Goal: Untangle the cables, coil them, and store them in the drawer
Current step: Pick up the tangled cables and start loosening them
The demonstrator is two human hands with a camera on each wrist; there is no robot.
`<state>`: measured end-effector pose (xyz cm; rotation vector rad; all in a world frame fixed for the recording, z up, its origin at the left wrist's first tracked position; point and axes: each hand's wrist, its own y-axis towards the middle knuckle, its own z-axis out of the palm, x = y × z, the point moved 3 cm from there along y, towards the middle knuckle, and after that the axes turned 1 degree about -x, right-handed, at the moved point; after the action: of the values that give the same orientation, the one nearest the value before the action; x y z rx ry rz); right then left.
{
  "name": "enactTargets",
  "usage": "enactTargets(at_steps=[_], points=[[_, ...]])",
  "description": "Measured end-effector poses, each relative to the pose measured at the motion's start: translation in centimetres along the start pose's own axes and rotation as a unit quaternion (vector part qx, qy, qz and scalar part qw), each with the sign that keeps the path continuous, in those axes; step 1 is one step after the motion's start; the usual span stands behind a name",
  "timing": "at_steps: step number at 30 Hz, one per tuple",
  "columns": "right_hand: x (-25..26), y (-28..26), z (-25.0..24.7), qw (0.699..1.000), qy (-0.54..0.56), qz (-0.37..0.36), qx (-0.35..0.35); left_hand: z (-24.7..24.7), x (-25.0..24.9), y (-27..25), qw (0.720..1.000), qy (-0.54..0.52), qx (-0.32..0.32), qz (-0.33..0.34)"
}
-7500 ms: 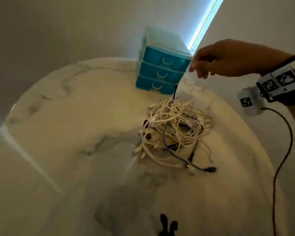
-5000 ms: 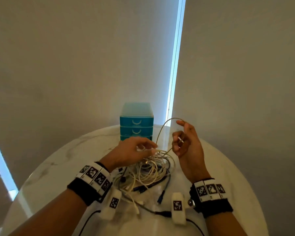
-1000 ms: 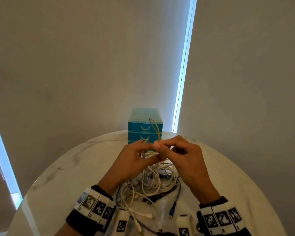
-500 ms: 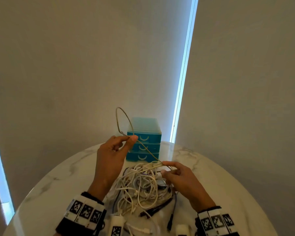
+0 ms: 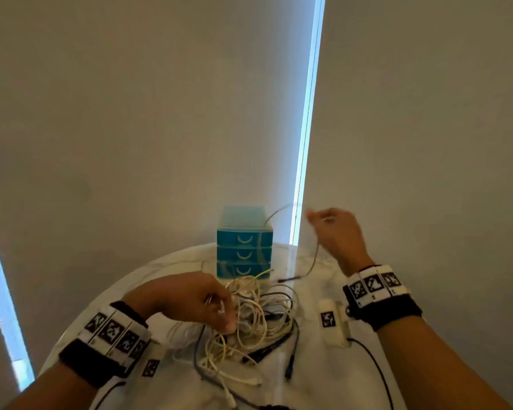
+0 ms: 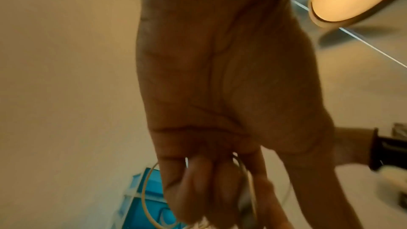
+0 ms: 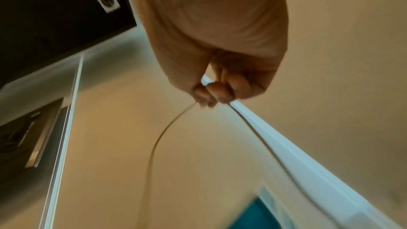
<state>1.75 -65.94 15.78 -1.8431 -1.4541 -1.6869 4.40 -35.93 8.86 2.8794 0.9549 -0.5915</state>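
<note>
Since half a second ago my right hand (image 5: 336, 232) has swung up right, pinching the thin cable (image 5: 313, 255) clear of the pile. Meanwhile my left hand (image 5: 196, 300) has dropped, fingers curled into the tangled cables (image 5: 258, 318) before the drawer unit (image 5: 245, 241), all drawers closed.

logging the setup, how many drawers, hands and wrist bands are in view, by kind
drawers: 3
hands: 2, left and right
wrist bands: 2, left and right
total: 7
</note>
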Motion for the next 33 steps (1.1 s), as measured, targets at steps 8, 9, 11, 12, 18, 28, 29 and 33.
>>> enactTargets(at_steps=[8, 9, 11, 12, 18, 28, 29, 33], points=[[3.7, 0.6, -2.4, 0.996, 0.080, -0.025, 0.025, -4.0, 2.2, -0.7, 0.975, -0.168, -0.146, -0.019], [3.2, 0.5, -2.3, 0.993, 0.104, 0.005, 0.056, -4.7, 2.3, -1.1, 0.969, -0.173, -0.176, -0.016], [1.6, 0.1, -1.9, 0.981, 0.153, 0.072, 0.092, -5.8, 2.3, -1.8, 0.969, -0.144, -0.198, -0.029], [0.5, -0.1, -1.6, 0.976, 0.176, 0.094, 0.088, -6.1, 2.1, -2.2, 0.975, -0.127, -0.177, -0.039], [-4.5, -1.7, 0.3, 0.964, 0.197, 0.154, 0.095, -6.7, 1.4, -5.0, 0.987, -0.023, -0.010, -0.157], [-9.2, -0.8, -1.4, 0.955, 0.216, 0.196, -0.049, -10.0, 0.6, -6.5, 0.891, -0.025, -0.446, -0.082], [-9.9, -0.7, -1.4, 0.950, 0.227, 0.207, -0.059, -10.2, 0.5, -6.9, 0.894, -0.064, -0.437, -0.077], [-9.7, 0.7, -0.9, 0.942, 0.233, 0.225, -0.087, -9.8, -0.3, -8.2, 0.967, -0.145, -0.210, -0.002]])
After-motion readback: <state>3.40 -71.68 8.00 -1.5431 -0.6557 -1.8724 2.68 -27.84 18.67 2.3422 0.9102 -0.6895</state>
